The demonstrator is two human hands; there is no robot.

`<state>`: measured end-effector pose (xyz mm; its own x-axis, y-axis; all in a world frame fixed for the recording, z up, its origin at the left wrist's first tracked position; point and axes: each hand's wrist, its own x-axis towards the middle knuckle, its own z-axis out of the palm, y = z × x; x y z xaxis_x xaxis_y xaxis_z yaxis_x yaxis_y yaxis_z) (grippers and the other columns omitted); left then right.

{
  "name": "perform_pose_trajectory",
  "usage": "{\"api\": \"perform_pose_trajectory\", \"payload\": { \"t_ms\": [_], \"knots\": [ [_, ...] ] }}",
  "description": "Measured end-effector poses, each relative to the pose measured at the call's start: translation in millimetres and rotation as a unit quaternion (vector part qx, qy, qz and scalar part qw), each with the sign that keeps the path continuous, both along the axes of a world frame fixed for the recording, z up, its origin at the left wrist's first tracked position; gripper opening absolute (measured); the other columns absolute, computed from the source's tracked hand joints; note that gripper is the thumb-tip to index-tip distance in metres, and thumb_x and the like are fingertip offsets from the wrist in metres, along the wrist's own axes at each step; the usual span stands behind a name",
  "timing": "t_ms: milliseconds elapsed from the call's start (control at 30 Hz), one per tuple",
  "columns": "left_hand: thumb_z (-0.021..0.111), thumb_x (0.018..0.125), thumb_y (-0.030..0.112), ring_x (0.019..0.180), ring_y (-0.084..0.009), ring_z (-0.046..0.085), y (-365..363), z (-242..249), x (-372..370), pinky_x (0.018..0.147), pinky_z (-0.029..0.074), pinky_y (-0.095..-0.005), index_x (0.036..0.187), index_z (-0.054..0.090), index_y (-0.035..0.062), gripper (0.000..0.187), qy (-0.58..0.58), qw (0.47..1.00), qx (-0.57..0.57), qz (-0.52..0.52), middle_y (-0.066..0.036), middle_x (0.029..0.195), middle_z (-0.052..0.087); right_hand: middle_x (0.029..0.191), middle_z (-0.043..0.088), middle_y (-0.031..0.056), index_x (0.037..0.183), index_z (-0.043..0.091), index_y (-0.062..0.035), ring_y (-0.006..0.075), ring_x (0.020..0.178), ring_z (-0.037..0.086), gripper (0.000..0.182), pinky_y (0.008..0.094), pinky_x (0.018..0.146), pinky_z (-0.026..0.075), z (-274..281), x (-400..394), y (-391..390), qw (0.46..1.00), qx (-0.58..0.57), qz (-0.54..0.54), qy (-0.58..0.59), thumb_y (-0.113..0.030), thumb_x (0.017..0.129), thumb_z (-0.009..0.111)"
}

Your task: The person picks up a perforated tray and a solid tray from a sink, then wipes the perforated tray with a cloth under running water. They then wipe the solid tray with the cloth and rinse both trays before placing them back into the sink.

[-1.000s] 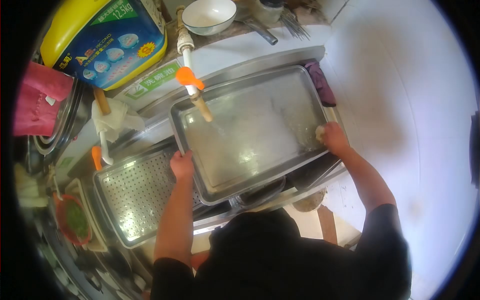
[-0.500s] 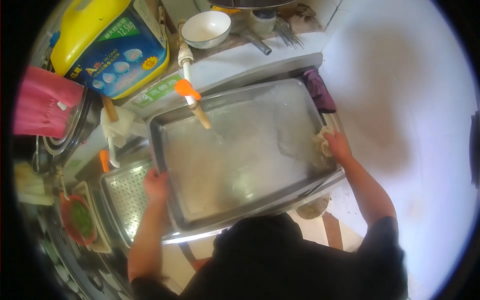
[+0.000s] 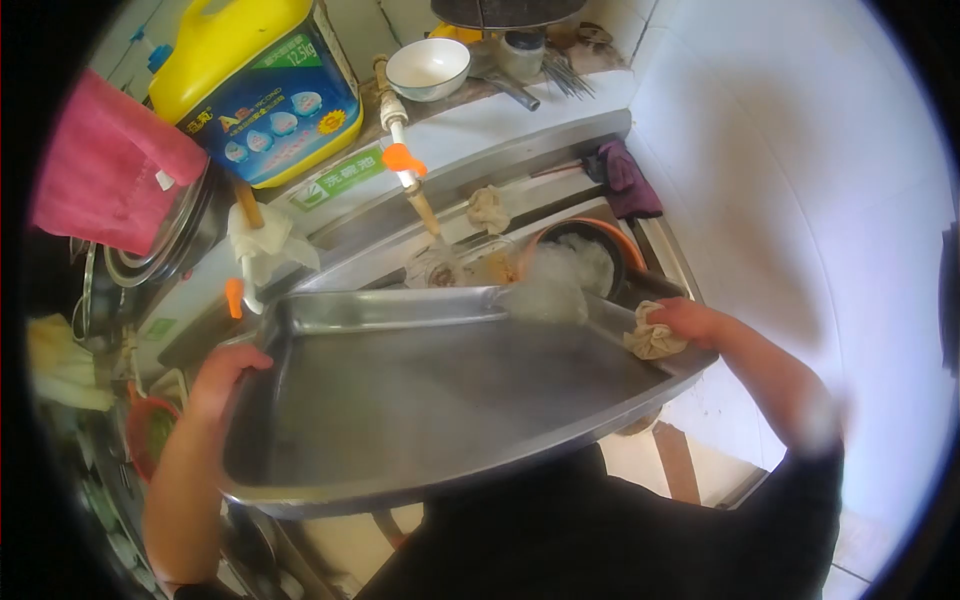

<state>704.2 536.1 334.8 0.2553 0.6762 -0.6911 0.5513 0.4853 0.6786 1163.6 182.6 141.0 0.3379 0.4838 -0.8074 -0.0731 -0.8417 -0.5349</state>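
Note:
A large, deep metal tray (image 3: 430,400) is tilted over the sink, its far edge lower and its near edge raised toward my body. Cloudy water (image 3: 548,298) spills over the far right part of the rim. My left hand (image 3: 228,378) is closed on the tray's left rim, thumb on the inside. At the right rim, my right hand (image 3: 690,318) holds a crumpled beige cloth (image 3: 655,338) against the metal, with most of its fingers hidden. Beyond the tray, a round orange-rimmed dark basin (image 3: 632,248) sits in the sink under the splash.
A tap with an orange handle (image 3: 404,160) hangs above the sink. Another crumpled cloth (image 3: 488,210) and a purple glove or rag (image 3: 628,180) lie behind. On the ledge are a big yellow-and-blue detergent jug (image 3: 270,100) and a white bowl (image 3: 428,68). A pink cloth (image 3: 120,165) hangs left.
The tray has come toward my body and tipped away from me; the water that filled it now runs off the far edge. The sink behind and the orange-rimmed basin have come into view.

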Motion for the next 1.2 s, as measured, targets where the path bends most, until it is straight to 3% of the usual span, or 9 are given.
{"api": "perform_pose_trajectory", "payload": {
  "t_ms": [167, 233, 267, 367, 433, 633, 733, 933, 1200],
  "knots": [
    [0.06, 0.076, 0.014, 0.065, -0.0165, 0.063, 6, 5, -13, 0.062, 0.049, -0.0272, 0.08, 0.066, 0.0045, 0.012, 0.06, 0.997, -0.037, -0.042, -0.006, 0.075, 0.065, 0.099, 0.065, 0.0113, 0.101, 0.067, -0.0014, 0.0188, 0.092, 0.061, 0.032, 0.0341, 0.077, 0.049, 34, 6, 4, 0.982, -0.039, 0.185, -0.023, -0.026, 0.083, 0.059],
    [0.058, 0.079, 0.016, 0.062, -0.0179, 0.063, 18, -11, -30, 0.059, 0.05, -0.0275, 0.081, 0.066, 0.0027, 0.015, 0.016, 0.965, 0.114, -0.236, -0.007, 0.072, 0.065, 0.098, 0.065, 0.0111, 0.103, 0.067, -0.0024, 0.0193, 0.091, 0.061, 0.034, 0.0338, 0.079, 0.048, 31, 14, 2, 0.974, -0.027, 0.216, -0.054, -0.029, 0.083, 0.057],
    [0.057, 0.08, 0.016, 0.06, -0.0187, 0.063, 10, 3, -6, 0.058, 0.051, -0.0284, 0.083, 0.065, 0.0002, 0.018, 0.012, 0.986, -0.144, 0.085, -0.008, 0.072, 0.066, 0.098, 0.065, 0.0111, 0.103, 0.067, -0.0024, 0.0193, 0.091, 0.061, 0.034, 0.0338, 0.079, 0.048, 38, 13, 4, 0.974, -0.027, 0.219, -0.054, -0.029, 0.083, 0.057],
    [0.054, 0.08, 0.023, 0.066, -0.0238, 0.067, 19, -3, -12, 0.065, 0.055, -0.0343, 0.09, 0.065, -0.0016, 0.029, -0.08, 0.97, -0.21, 0.089, -0.013, 0.084, 0.069, 0.101, 0.066, 0.0115, 0.103, 0.067, -0.0026, 0.0203, 0.093, 0.061, 0.036, 0.0337, 0.081, 0.048, 56, 17, 8, 0.966, -0.047, 0.224, -0.119, -0.031, 0.084, 0.056],
    [0.055, 0.078, 0.025, 0.065, -0.0272, 0.066, 25, -5, -16, 0.064, 0.055, -0.0389, 0.095, 0.064, -0.001, 0.032, -0.028, 0.967, -0.238, 0.08, -0.015, 0.083, 0.068, 0.101, 0.066, 0.0144, 0.101, 0.068, -0.0018, 0.0217, 0.09, 0.062, 0.038, 0.0352, 0.079, 0.048, 56, 34, 4, 0.876, 0.045, 0.461, -0.136, -0.034, 0.083, 0.057],
    [0.061, 0.077, 0.025, 0.061, -0.0178, 0.062, -4, 12, -52, 0.057, 0.05, -0.0304, 0.082, 0.066, 0.0029, 0.023, 0.033, 0.998, -0.044, -0.042, -0.006, 0.073, 0.066, 0.098, 0.068, 0.0117, 0.105, 0.067, -0.0011, 0.0211, 0.09, 0.062, 0.041, 0.0337, 0.083, 0.048, 100, -13, 6, 0.959, -0.079, 0.235, -0.14, -0.034, 0.08, 0.063],
    [0.06, 0.078, 0.021, 0.063, -0.0175, 0.063, -13, 10, -77, 0.059, 0.049, -0.028, 0.085, 0.067, 0.0015, 0.022, 0.028, 0.999, -0.015, 0.009, -0.006, 0.073, 0.066, 0.097, 0.068, 0.0164, 0.102, 0.067, 0.0006, 0.0246, 0.091, 0.064, 0.044, 0.0358, 0.082, 0.048, 94, -17, 0, 0.959, -0.04, 0.239, -0.148, -0.037, 0.08, 0.059],
    [0.06, 0.075, 0.008, 0.079, -0.0156, 0.062, -19, -20, -149, 0.072, 0.047, -0.0268, 0.081, 0.067, 0.0009, 0.011, 0.058, 0.977, 0.077, -0.189, -0.006, 0.08, 0.066, 0.094, 0.068, 0.015, 0.101, 0.067, 0.001, 0.0242, 0.085, 0.064, 0.042, 0.0346, 0.079, 0.049, 83, -70, -7, 0.949, -0.009, 0.262, -0.174, -0.036, 0.081, 0.058],
    [0.058, 0.063, -0.001, 0.076, -0.0275, 0.063, -110, 36, -196, 0.068, 0.054, -0.0403, 0.09, 0.06, -0.0046, 0.027, 0.076, 0.984, -0.075, 0.14, -0.012, 0.079, 0.06, 0.09, 0.068, 0.0098, 0.099, 0.067, 0.0019, 0.0164, 0.081, 0.063, 0.033, 0.0308, 0.075, 0.048, 62, -123, 38, 0.971, 0.114, 0.181, -0.103, -0.026, 0.085, 0.057]
  ]
}}
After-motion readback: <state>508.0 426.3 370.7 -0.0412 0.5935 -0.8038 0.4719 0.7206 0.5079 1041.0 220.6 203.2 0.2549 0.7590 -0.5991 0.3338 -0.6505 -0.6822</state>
